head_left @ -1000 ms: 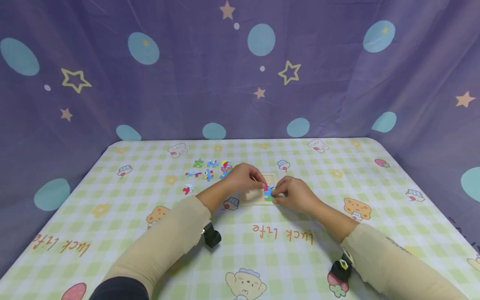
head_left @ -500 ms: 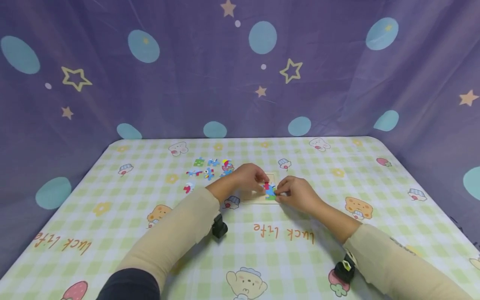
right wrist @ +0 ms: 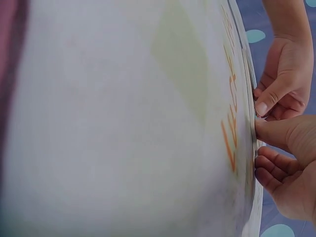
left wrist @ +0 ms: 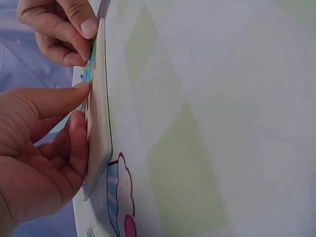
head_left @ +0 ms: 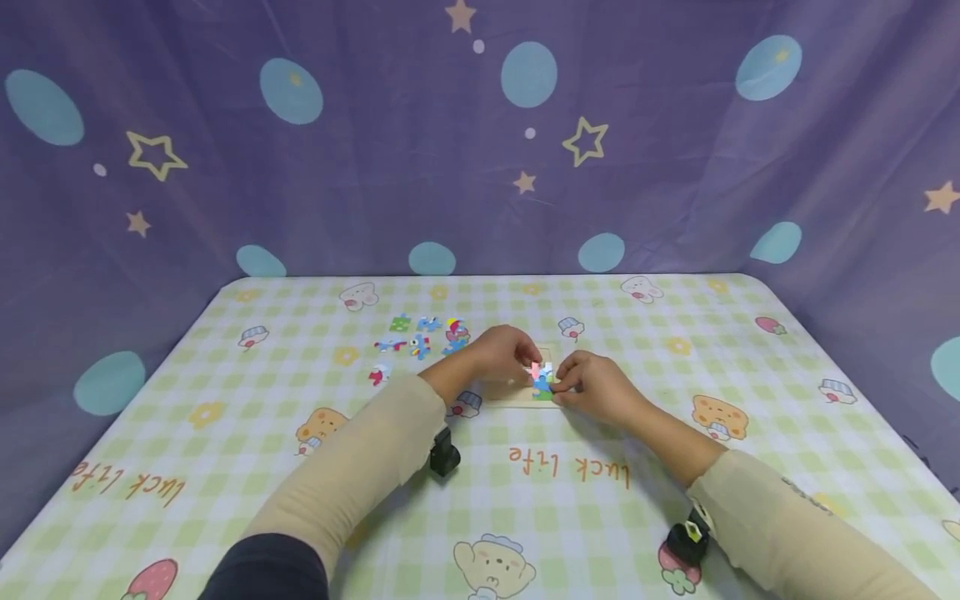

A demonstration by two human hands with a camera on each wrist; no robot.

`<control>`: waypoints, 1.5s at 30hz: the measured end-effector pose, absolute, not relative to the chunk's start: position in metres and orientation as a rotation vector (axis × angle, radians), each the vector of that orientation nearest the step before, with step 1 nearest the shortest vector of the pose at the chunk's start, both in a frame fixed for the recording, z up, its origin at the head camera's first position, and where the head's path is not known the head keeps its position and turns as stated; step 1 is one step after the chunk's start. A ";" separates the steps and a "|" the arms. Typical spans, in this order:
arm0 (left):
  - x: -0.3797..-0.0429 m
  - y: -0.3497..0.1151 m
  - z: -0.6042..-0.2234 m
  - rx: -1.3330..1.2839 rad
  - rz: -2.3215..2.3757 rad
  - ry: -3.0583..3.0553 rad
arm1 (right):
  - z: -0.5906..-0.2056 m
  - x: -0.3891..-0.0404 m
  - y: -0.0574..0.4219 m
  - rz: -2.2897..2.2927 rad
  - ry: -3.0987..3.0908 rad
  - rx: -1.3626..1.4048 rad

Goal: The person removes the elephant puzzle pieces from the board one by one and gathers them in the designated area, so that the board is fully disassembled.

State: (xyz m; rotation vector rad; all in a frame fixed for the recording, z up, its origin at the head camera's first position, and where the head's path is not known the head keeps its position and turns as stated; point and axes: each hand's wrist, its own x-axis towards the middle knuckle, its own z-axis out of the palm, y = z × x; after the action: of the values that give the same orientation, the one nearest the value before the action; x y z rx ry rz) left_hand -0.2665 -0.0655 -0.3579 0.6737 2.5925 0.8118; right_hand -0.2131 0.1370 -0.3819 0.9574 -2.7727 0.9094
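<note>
A shallow wooden puzzle tray (head_left: 512,399) lies on the table, its pale edge close up in the left wrist view. Blue and green puzzle pieces (head_left: 542,390) sit at its right side, with a pinkish-red part (head_left: 535,372) among them. My left hand (head_left: 504,354) reaches over the tray from the left, its thumb and bent fingers gripping at the pinkish-red piece. From the right, my right hand (head_left: 596,386) pinches at the pieces' right edge between thumb and forefinger. Both hands' fingertips are close together and partly hide the pieces.
Several loose puzzle pieces (head_left: 420,345) lie left of the tray, beyond my left forearm. A red and white piece (head_left: 379,375) lies nearest to that arm. The checked tablecloth (head_left: 405,533) covers the table, and a purple curtain (head_left: 390,150) hangs behind it.
My left hand has shifted slightly right along with its forearm, and the pinkish-red part shows brighter. My right hand stays at the pieces' right edge. The loose pieces keep their layout.
</note>
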 end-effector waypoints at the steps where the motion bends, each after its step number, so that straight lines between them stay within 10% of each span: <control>1: -0.267 -0.065 -0.358 0.669 0.840 2.583 | -0.382 -0.213 0.137 0.909 -2.773 0.960; 45: -0.243 -0.120 -0.350 0.403 1.541 2.327 | -0.381 -0.210 0.136 0.889 -2.819 0.893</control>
State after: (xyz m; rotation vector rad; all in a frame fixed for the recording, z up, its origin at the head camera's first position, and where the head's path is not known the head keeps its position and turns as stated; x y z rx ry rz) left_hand -0.2432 -0.1200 -0.3504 0.4028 2.3270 1.5408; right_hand -0.2096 0.1355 -0.3807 0.8933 -2.8188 0.8886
